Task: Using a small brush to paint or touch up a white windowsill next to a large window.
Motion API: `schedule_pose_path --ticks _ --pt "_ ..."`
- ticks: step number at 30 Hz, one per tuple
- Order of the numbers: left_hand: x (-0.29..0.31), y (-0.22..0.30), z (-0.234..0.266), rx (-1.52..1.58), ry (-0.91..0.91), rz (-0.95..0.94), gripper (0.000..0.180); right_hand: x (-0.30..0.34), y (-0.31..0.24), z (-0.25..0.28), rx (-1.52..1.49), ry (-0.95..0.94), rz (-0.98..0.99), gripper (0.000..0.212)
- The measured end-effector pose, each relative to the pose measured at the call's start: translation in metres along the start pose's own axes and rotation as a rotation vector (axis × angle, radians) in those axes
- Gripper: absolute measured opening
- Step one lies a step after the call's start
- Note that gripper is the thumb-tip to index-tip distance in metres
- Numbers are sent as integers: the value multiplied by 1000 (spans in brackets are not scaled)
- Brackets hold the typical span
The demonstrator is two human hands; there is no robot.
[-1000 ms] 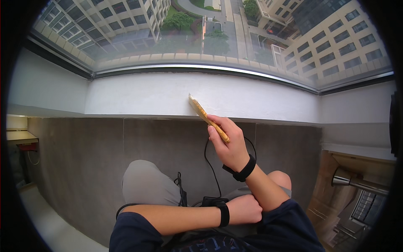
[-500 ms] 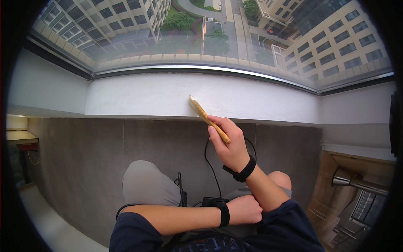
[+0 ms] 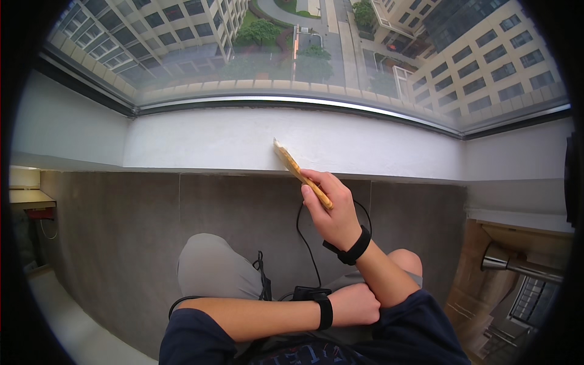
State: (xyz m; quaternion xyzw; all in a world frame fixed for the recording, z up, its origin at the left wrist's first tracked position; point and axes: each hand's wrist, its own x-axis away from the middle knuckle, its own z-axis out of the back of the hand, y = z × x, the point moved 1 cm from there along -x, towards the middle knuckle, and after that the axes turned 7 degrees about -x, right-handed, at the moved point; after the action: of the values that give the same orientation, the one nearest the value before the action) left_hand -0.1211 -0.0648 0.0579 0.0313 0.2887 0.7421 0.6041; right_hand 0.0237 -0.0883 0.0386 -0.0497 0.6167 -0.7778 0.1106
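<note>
My right hand (image 3: 333,204) grips a paintbrush (image 3: 293,166) by its yellowish wooden handle, thumb on one side and fingers on the other. The brush is seen nearly edge-on and slants up to the left. Its pale bristle end is over the white window ledge (image 3: 201,137), seemingly touching it. My left hand (image 3: 353,304) is curled into a fist across my lap, tucked by my right elbow, and nothing shows in it. Each wrist wears a black strap.
Beyond the ledge a window (image 3: 255,85) looks down on buildings and a street. Grey floor tiles (image 3: 121,231) lie below the ledge. A black cable (image 3: 307,243) hangs by my right arm to a dark device (image 3: 307,292) on my lap. A metal-legged wooden piece (image 3: 517,264) stands at right.
</note>
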Motion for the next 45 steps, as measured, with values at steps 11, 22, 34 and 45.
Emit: schedule_pose_path --ticks 11,22,34,45 --pt "-1 2 -10 39 -77 22 9 2 2 11 58 -15 40 27" --pt "17 1 -7 10 -77 180 11 -21 -6 1 112 89 -29 25" --pt "24 4 -36 -164 -401 388 22 -106 -46 -141 119 -271 303 23" --pt "54 31 -28 240 -223 396 24 -125 -76 -281 44 -506 328 23"
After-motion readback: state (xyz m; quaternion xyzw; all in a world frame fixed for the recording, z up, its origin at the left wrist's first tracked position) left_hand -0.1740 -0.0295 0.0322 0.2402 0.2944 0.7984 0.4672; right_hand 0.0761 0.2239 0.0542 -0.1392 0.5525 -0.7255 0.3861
